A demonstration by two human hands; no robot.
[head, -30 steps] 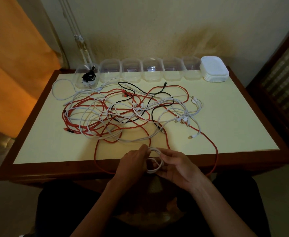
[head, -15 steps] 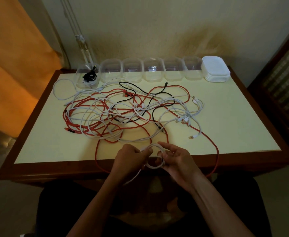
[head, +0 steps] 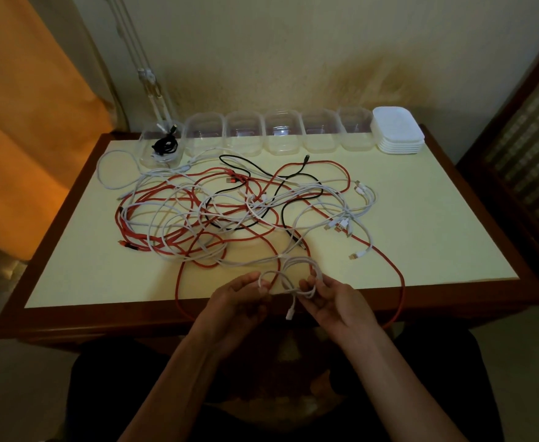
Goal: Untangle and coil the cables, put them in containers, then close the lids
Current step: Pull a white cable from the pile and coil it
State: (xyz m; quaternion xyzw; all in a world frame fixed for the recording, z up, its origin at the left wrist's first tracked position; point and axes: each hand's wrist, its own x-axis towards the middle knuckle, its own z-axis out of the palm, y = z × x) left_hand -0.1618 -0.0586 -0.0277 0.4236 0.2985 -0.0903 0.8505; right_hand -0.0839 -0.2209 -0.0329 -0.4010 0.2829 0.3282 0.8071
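At the near edge of the table [head: 421,237], both hands work one white cable [head: 297,275]. Left hand [head: 239,301] pinches a strand of it between thumb and fingertips; right hand [head: 335,298] has its fingers curled round the small loops of the same cable, holding them just above the table's near edge. One white connector end [head: 290,312] hangs down between the two hands, below the loops.

Across the middle of the table lies a tangle of cables [head: 246,212]: white, red and black strands crossing one another. A red cable [head: 400,282] from it runs over the near edge to the right of the right hand, and another red loop drops over the near edge to the left of the left hand.

Along the far edge stands a row of six clear containers [head: 282,135], all open. The one nearest the far left corner [head: 161,146] holds a coiled black cable [head: 165,144]; what else lies in it cannot be made out. A stack of white lids [head: 397,129] sits at the right end of the row, near the far right corner
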